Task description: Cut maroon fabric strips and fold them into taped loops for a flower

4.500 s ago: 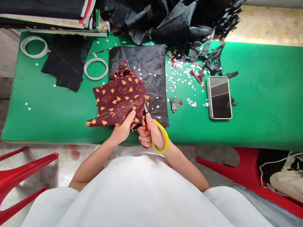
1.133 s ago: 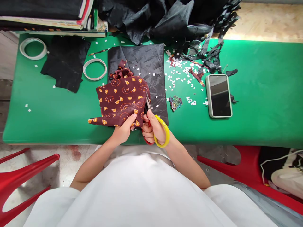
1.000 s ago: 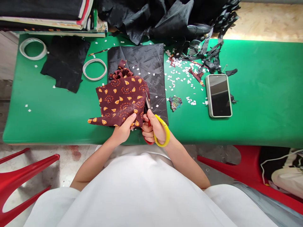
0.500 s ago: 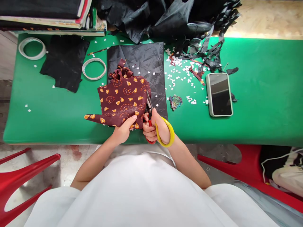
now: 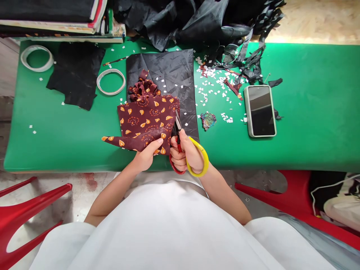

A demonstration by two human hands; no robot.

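A maroon cloth with orange drop patterns (image 5: 146, 118) lies on the green table (image 5: 309, 112), partly over a black sheet (image 5: 168, 71). My left hand (image 5: 146, 155) pinches the cloth's near edge, fingers closed on it. My right hand (image 5: 187, 152) grips scissors with yellow and red handles (image 5: 194, 157); their blades (image 5: 177, 122) point away from me along the cloth's right edge. A bunched strip of the same cloth (image 5: 143, 86) sits at the far side of the piece.
A phone (image 5: 260, 110) lies to the right, with small white scraps (image 5: 213, 84) and a shiny colourful scrap (image 5: 208, 120) between. Two tape rings (image 5: 111, 81) (image 5: 36, 58), black fabric (image 5: 75, 75), stacked fabrics (image 5: 56, 15) and a black pile (image 5: 197, 18) are behind. Red chairs (image 5: 22, 217) flank me.
The cloth has shifted slightly right and its left corner has folded over. My right hand with the scissors has moved a little right and nearer along the cloth's edge.
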